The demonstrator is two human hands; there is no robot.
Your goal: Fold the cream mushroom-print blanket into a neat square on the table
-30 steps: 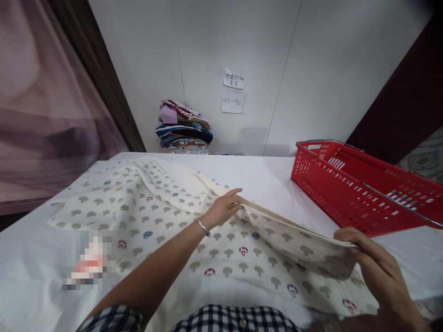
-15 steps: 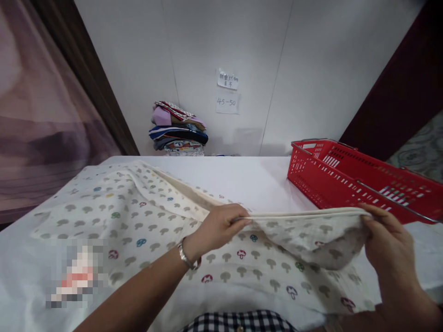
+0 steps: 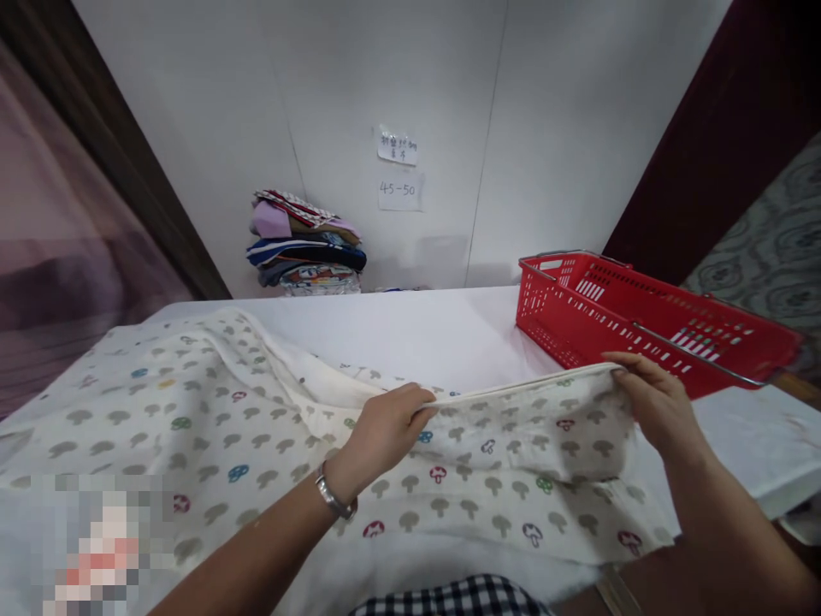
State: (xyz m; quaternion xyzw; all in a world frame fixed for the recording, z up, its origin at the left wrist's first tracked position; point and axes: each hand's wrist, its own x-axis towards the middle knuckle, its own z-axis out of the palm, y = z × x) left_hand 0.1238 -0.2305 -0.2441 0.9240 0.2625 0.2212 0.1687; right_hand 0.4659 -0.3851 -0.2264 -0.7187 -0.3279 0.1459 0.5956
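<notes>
A cream cloth printed with grey and coloured mushrooms lies spread over a white table; whether it is a garment or a blanket I cannot tell. Near its middle, my left hand, with a silver bracelet at the wrist, pinches the bound edge. My right hand grips the same edge farther right, close to the basket. Between both hands the edge is lifted and fairly straight, and the cloth hangs down from it in soft folds. On the left the edge curves away and gapes, showing a plain cream inner side.
A red plastic basket with metal handles stands on the table at the right. Behind the table is a stack of folded clothes. Paper notes hang on the wall. A blurred patch covers the lower left.
My right hand has moved left and slightly up with the edge, and the cloth beneath it hangs flatter. My left hand still pinches the edge. The whole view has shifted a little.
</notes>
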